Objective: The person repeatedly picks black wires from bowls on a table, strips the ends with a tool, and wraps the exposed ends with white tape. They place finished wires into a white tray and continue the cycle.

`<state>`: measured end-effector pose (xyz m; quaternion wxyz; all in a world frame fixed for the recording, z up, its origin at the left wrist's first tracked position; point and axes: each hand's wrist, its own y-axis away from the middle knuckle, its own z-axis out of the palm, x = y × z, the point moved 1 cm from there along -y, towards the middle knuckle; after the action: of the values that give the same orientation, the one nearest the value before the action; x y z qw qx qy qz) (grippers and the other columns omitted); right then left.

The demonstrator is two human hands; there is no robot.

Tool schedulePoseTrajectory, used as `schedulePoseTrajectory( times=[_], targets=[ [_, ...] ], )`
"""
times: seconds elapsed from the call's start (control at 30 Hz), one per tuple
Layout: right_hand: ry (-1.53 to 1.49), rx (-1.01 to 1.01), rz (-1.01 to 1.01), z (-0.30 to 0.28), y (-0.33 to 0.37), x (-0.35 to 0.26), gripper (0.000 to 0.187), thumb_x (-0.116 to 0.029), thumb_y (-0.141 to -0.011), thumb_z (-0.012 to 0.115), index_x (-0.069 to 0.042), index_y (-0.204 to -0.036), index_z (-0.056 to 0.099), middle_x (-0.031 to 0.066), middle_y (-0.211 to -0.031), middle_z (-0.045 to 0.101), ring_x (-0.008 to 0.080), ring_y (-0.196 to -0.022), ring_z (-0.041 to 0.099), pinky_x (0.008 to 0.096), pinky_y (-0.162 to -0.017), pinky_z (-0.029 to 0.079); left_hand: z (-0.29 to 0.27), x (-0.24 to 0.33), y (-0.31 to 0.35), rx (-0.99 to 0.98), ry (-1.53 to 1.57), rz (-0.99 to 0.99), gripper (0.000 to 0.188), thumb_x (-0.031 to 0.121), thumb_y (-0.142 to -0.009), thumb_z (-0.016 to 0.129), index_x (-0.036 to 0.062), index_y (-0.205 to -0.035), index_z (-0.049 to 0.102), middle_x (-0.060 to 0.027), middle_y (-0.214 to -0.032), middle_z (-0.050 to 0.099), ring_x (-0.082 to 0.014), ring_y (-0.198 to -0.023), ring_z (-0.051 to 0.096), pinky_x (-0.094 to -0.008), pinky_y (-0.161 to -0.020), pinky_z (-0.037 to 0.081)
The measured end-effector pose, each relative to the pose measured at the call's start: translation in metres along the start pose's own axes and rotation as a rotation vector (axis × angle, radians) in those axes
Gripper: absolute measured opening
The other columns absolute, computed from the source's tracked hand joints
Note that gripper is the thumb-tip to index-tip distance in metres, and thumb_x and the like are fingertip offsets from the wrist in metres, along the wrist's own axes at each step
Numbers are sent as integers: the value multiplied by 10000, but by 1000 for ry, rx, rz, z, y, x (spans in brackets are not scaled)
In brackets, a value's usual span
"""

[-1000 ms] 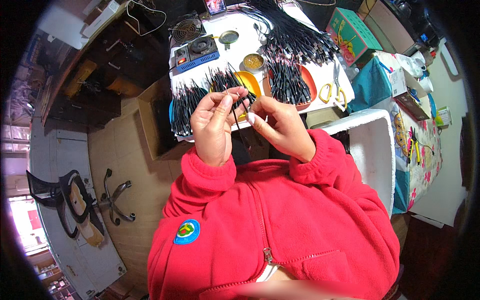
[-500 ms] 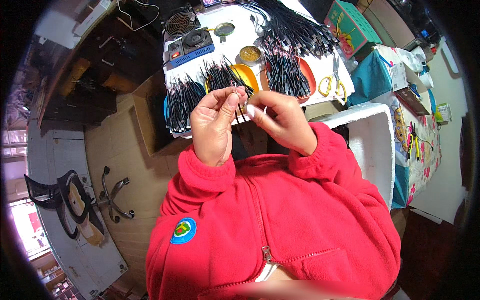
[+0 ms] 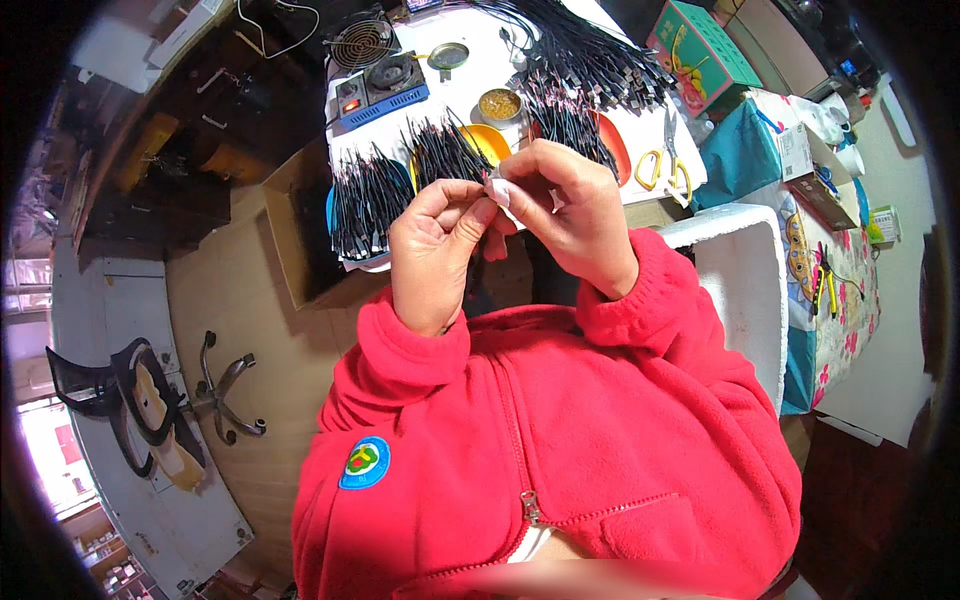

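Both hands meet at chest height before the table's near edge. My left hand (image 3: 437, 250) is closed, thumb against fingers, on a thin black cable that the fingers now mostly hide. My right hand (image 3: 585, 215), with a white wrap (image 3: 499, 192) on its thumb, pinches the cable's wire end against the left fingertips. Behind the hands lie short black cables with bared ends: one bundle (image 3: 365, 205) in a blue tray, another (image 3: 440, 155) on a yellow tray (image 3: 490, 143), and a third (image 3: 570, 125) on an orange-red tray (image 3: 613, 145).
A blue heating unit (image 3: 385, 105) with a lit switch, an amber-filled tin (image 3: 500, 106) and its lid (image 3: 448, 56) stand farther back. Yellow-handled scissors (image 3: 664, 170) lie right. A white foam box (image 3: 745, 240) stands by my right arm, an open cardboard box (image 3: 300, 230) left.
The right hand has come in against the left fingertips and risen slightly. The cable strands that hung below the left fingers are now hidden.
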<state>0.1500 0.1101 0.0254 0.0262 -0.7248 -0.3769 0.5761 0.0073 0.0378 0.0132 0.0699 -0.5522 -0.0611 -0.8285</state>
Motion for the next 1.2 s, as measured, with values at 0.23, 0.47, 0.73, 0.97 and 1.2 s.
schedulePoseTrajectory(
  times=[0.23,0.47,0.73,0.97,1.2],
  targets=[
    [-936,51,344,15,13,11,90,-77,-909,617,-9,-963,593,30,-886,624,65,-740,552,212,-659,451,-4,0,2,-130,333,-53,122,51,-898,621,-11,-998,592,-99,-790,653,-122,-655,595,-201,-564,443],
    [-858,-72,321,7,9,10,158,-106,-909,632,14,-1009,606,23,-893,634,77,-807,590,221,-725,485,-9,3,1,-218,394,-206,100,53,-901,615,-13,-975,608,-108,-787,656,-113,-625,571,-205,-567,447],
    [-893,-82,356,6,9,9,149,-121,-908,632,-3,-995,606,26,-893,638,61,-748,564,188,-664,452,-7,-2,1,-184,381,-178,45,51,-898,620,12,-920,617,-124,-782,669,-109,-605,565,-203,-557,451],
    [-1169,-74,471,13,10,14,137,-125,-924,601,-11,-987,558,50,-893,606,120,-710,568,277,-643,502,-2,-8,-1,-135,244,-16,56,53,-883,644,11,-912,620,-115,-790,676,-101,-628,575,-198,-574,446],
    [-970,-111,453,1,14,33,152,-117,-908,598,-53,-1031,537,-2,-908,571,68,-794,535,211,-696,432,-1,-12,2,-68,-539,200,143,41,-875,650,-33,-993,681,-81,-810,691,-94,-684,607,-216,-615,474]
  ],
)
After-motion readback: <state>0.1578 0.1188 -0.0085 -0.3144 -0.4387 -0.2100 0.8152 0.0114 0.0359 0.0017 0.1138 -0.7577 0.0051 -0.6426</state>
